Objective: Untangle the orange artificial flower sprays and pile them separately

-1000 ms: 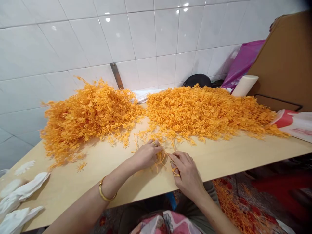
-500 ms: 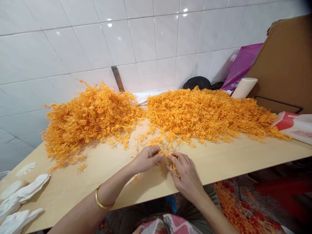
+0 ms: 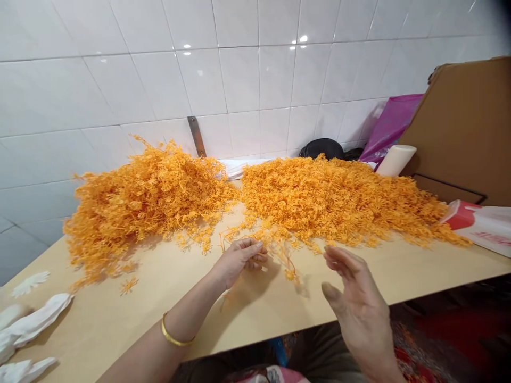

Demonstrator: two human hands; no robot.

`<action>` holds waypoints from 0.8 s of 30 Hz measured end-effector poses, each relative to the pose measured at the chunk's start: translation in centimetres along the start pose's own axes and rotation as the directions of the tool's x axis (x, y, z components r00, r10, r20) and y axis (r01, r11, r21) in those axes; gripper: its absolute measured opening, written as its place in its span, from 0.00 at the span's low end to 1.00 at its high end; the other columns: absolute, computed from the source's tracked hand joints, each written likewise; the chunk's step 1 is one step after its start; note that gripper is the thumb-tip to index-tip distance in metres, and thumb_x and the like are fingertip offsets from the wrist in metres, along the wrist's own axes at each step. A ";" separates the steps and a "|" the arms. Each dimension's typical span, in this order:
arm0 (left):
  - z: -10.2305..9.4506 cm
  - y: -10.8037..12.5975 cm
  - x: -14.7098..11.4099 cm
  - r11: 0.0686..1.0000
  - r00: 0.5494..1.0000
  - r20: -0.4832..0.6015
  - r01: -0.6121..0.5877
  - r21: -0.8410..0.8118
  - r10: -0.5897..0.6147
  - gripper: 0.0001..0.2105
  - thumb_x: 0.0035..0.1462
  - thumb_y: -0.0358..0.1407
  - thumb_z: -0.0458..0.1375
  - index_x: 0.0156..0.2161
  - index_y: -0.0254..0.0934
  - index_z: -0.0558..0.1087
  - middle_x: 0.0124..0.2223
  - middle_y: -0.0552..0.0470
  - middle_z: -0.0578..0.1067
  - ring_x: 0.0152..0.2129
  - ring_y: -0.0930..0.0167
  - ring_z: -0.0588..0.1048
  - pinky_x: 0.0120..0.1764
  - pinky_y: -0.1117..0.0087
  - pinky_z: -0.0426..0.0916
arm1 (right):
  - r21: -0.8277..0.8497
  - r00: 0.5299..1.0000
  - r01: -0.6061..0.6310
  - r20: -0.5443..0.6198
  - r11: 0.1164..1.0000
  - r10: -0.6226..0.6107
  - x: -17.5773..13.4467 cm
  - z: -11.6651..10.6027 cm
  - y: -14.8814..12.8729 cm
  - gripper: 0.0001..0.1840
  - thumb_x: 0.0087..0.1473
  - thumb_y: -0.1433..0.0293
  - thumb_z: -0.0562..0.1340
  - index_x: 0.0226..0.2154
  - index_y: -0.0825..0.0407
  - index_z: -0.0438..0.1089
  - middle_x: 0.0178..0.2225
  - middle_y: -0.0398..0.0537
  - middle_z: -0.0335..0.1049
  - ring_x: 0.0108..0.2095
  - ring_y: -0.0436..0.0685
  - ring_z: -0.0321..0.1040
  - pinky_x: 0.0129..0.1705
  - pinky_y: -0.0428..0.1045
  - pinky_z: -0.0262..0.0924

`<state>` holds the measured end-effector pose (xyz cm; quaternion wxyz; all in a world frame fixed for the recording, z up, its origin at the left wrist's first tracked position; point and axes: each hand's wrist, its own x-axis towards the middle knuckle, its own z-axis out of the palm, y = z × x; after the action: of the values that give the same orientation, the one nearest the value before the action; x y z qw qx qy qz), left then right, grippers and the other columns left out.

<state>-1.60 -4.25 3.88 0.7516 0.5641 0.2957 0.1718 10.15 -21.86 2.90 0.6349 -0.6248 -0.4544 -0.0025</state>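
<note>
On the flat, pale wood-look counter point(image 3: 163, 284), a tall, fluffy orange heap point(image 3: 147, 197) and a longer, lower orange heap point(image 3: 331, 197) of curly, plastic-looking bits sit by the shiny white tile wall point(image 3: 275, 80), maybe set back so the hands have room. I see the left hand point(image 3: 239, 258) with fingers pinched together; they seem to grip a thin, blurry orange sprig point(image 3: 290, 274), between the 2 hands, perhaps held lightly because it looks bendy. The right hand point(image 3: 359, 308) curves wide, thumb and fingers apart, holding nothing.
</note>
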 end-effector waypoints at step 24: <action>1.1 0.6 2.0 0.877 0.983 0.133 -0.177 0.448 0.130 0.16 0.41 0.39 0.59 0.36 0.33 0.66 0.25 0.55 0.66 0.21 0.77 0.65 0.25 0.75 0.58 | -0.596 0.924 0.154 0.369 0.788 0.097 -1.9 3.3 2.0 0.10 0.48 0.64 0.59 0.33 0.52 0.65 0.35 0.49 0.62 0.38 0.57 0.56 0.38 0.52 0.52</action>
<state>0.65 -3.68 4.13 0.5953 0.7546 0.2445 0.1281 8.31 -19.86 -0.44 0.2966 -0.7781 -0.5523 -0.0386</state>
